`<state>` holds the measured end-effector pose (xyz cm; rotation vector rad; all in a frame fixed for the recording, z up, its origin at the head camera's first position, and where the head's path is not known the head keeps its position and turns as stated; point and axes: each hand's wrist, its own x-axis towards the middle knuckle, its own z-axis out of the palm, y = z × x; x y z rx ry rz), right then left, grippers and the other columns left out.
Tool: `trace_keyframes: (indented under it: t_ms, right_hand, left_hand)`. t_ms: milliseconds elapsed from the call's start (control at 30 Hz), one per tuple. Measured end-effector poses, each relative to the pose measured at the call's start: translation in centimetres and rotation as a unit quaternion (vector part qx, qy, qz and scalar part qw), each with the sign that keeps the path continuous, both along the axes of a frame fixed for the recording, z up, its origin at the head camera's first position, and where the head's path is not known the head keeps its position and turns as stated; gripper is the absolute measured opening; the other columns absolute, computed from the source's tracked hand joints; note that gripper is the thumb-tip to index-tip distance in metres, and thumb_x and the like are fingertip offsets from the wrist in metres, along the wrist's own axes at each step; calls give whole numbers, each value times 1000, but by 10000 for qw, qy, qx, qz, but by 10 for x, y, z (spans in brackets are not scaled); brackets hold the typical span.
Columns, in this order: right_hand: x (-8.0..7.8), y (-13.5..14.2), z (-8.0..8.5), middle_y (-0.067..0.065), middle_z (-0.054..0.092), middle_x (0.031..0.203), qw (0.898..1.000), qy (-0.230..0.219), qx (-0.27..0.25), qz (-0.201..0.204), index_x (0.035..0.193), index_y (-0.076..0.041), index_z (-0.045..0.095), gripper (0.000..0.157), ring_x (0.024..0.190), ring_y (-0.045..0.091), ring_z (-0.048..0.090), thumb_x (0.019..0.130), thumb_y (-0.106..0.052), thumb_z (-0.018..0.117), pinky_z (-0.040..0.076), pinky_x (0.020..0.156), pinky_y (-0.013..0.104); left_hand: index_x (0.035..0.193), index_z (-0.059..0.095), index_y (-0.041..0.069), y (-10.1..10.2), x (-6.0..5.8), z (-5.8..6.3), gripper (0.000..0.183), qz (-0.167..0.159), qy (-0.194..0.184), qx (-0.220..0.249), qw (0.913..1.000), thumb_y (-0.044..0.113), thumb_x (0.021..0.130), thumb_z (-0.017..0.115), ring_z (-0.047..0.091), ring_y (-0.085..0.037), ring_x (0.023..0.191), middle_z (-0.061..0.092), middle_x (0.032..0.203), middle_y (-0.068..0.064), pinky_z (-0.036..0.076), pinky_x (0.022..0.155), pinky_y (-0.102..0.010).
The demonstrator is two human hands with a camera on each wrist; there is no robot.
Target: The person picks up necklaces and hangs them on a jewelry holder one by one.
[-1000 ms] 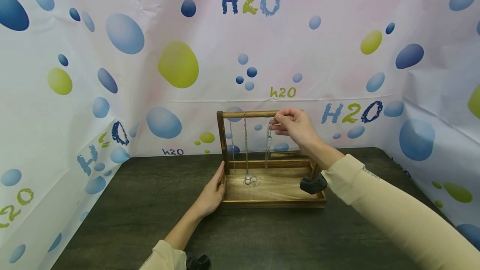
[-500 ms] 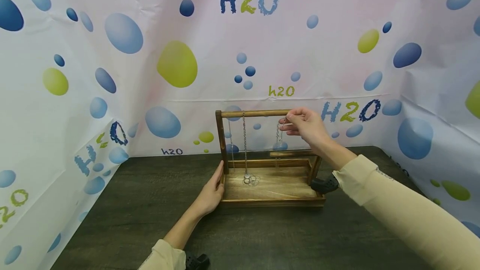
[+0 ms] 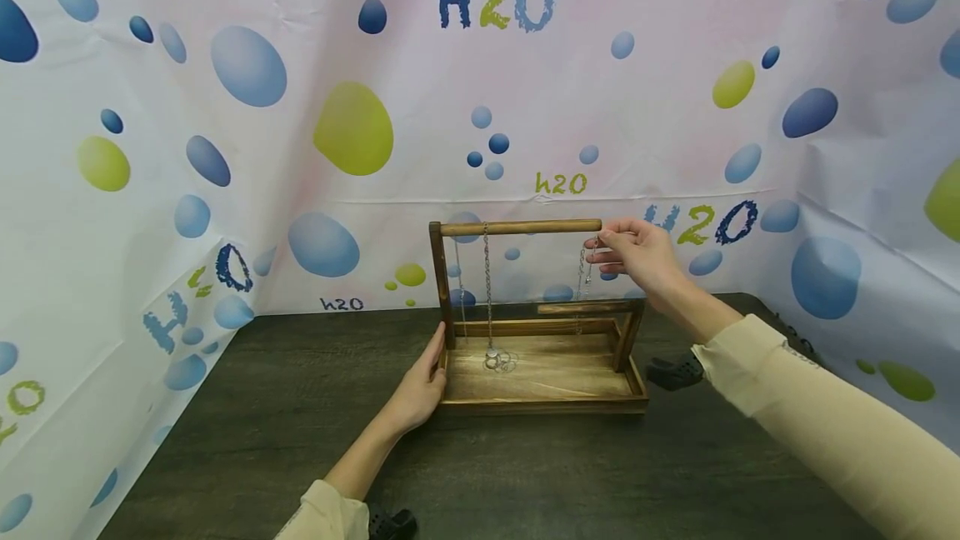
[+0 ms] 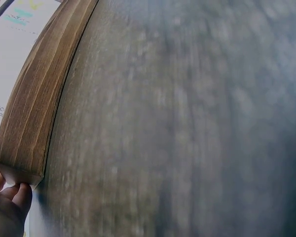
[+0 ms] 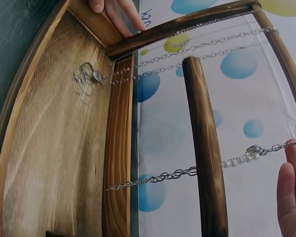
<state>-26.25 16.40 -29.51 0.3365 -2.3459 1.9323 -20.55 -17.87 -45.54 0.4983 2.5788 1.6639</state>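
A wooden jewelry stand (image 3: 540,403) has a shallow tray, a long upper bar on the left post and a shorter lower bar on the right post. My right hand (image 3: 637,250) pinches a silver chain necklace (image 3: 580,273) near the upper bar's free end. Pearls and a round silver piece show on that necklace in the right wrist view, where it passes behind the lower bar (image 5: 204,148). My left hand (image 3: 416,390) holds the tray's left end; its fingertips (image 4: 22,195) touch the wood's corner in the left wrist view.
Chains (image 3: 488,290) hang from the upper bar near the left post. A small tangle of thin silver rings or wire (image 3: 504,362) lies in the tray. The dark tabletop (image 3: 525,473) surrounds the stand, with a patterned white backdrop (image 3: 420,257) behind and beside it.
My right hand has moved right along the upper bar with the necklace to the bar's free end. The lower bar has come into fuller view. My left hand stays at the tray.
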Motion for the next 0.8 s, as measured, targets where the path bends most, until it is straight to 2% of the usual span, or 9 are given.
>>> trace_keyframes:
  t_ms: [133, 233, 567, 800]
  right_hand:
    - [0, 9, 4, -1, 74, 102, 10000, 1, 0, -57, 118, 3, 53, 28, 90, 11, 72, 107, -22, 50, 57, 78, 28]
    - [-1, 16, 7, -3, 74, 100, 9999, 42, 13, -148, 119, 4, 53, 28, 90, 10, 72, 107, -22, 50, 57, 78, 27]
    - [-11, 32, 15, -6, 74, 98, 9981, 204, 304, -503, 117, 3, 55, 28, 88, 7, 72, 107, -22, 49, 57, 75, 25]
    - [-14, 35, 20, -8, 75, 97, 9974, 201, 286, -629, 117, 2, 53, 26, 87, 6, 72, 107, -22, 49, 57, 77, 27]
  left_hand:
    - [164, 6, 17, -1, -1, -1, 75, -6, 12, -5, 10000, -11, 100, 36, 9, -33, 151, 6, 167, -14, 29, 110, -50]
    - [164, 6, 17, -1, -1, -1, 75, 4, 11, -22, 10000, -11, 100, 36, 10, -33, 151, 6, 167, -15, 32, 99, -47]
    - [164, 5, 17, -2, 0, -3, 77, 61, -10, -150, 9999, -12, 99, 36, 13, -35, 150, 9, 166, -17, 34, 96, -47]
    - [164, 5, 16, -2, 1, -1, 76, 29, 22, -127, 9999, -12, 99, 35, 12, -35, 150, 8, 166, -18, 34, 96, -47]
